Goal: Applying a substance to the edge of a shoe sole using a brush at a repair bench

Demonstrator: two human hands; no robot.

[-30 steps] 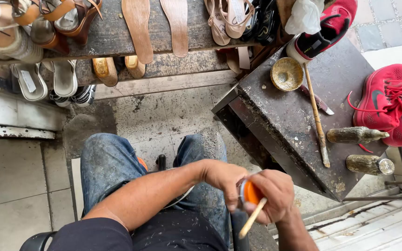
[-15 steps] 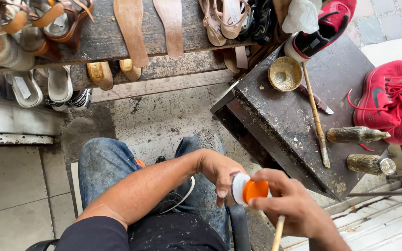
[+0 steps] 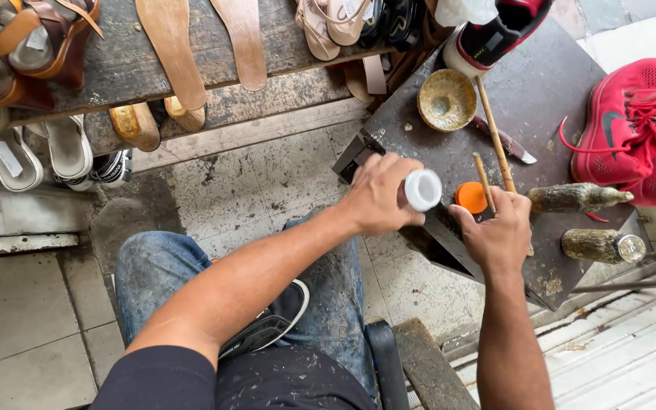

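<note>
Left hand (image 3: 377, 193) grips white bottle (image 3: 422, 190), mouth rightward toward orange cap (image 3: 471, 197); right hand (image 3: 499, 231) holds cap, stick (image 3: 484, 182).

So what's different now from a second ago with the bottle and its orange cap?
Both hands moved up from the lap to the dark work table. The orange cap is off: the right hand sets it on the table, thin stick in its fingers. The left hand holds the white bottle, now open. Bowl, long stick and red shoes stayed put.
</note>
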